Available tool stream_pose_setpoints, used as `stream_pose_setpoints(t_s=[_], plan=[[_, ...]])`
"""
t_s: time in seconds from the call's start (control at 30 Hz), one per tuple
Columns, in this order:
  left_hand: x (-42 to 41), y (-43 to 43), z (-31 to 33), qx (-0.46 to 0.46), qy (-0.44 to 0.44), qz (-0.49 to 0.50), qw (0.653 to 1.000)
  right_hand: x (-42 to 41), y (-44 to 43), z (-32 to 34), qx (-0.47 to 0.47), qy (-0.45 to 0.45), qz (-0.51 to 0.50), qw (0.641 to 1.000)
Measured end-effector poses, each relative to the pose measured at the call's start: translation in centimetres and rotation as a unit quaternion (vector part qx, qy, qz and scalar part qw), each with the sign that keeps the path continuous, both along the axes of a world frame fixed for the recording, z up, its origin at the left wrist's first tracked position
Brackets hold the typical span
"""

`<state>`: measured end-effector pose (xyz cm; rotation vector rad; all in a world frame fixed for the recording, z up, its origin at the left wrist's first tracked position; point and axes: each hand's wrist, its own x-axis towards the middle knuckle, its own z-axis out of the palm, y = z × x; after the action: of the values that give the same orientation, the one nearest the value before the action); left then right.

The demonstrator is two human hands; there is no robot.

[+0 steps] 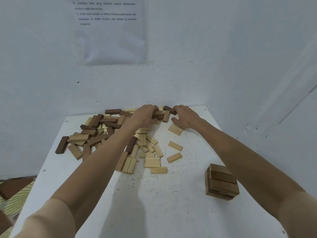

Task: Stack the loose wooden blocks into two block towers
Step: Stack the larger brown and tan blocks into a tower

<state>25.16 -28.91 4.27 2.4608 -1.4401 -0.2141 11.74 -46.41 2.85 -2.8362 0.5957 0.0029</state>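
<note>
A heap of loose wooden blocks, light and dark brown, covers the far left and middle of the white table. My left hand reaches to the heap's far end and grips a dark brown block. My right hand is beside it at the back, its fingertips pinching another dark block. A short stacked tower of a few layers stands near the right edge, partly behind my right forearm.
Single light blocks lie scattered between the heap and the tower. White walls close in the table at the back and right. A printed sheet hangs on the back wall. The table's left edge drops to a patterned floor.
</note>
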Motion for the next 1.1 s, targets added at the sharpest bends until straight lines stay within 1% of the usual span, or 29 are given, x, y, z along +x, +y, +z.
stream_pose_setpoints(t_s=[0.1, 0.2, 0.33, 0.53, 0.63, 0.8, 0.9, 0.97, 1.1], plan=[[0.5, -0.4, -0.5, 0.004, -0.01, -0.005, 1.0, 0.7, -0.6, -0.6, -0.006, 0.0, -0.005, 1.0], [0.8, -0.7, -1.2, -0.014, -0.016, -0.006, 1.0, 1.6, -0.8, -1.1, -0.018, -0.044, -0.022, 0.999], [1.0, -0.9, -1.9, -0.037, 0.007, 0.006, 0.999, 2.0, -0.7, -1.8, -0.022, -0.099, -0.045, 0.994], [0.2, 0.1, -1.4, -0.081, 0.029, 0.012, 0.996, 0.7, -0.5, -1.3, 0.0, -0.127, -0.056, 0.99], [-0.8, 1.1, -0.5, -0.107, 0.04, 0.008, 0.993, -0.9, -0.1, 0.1, -0.001, -0.151, -0.067, 0.986], [-3.6, 4.0, 1.6, -0.143, 0.045, -0.009, 0.989, -4.8, 2.2, 2.6, 0.018, -0.192, -0.057, 0.979], [-6.2, 6.4, 2.6, -0.165, 0.066, 0.009, 0.984, -7.8, 4.9, 4.0, 0.039, -0.214, -0.054, 0.975], [-8.3, 8.2, 2.9, -0.175, 0.064, 0.006, 0.983, -10.0, 7.1, 4.7, 0.05, -0.228, -0.06, 0.97], [-12.2, 11.9, 2.0, -0.166, 0.084, 0.003, 0.982, -14.2, 12.0, 5.1, 0.064, -0.234, -0.06, 0.968]])
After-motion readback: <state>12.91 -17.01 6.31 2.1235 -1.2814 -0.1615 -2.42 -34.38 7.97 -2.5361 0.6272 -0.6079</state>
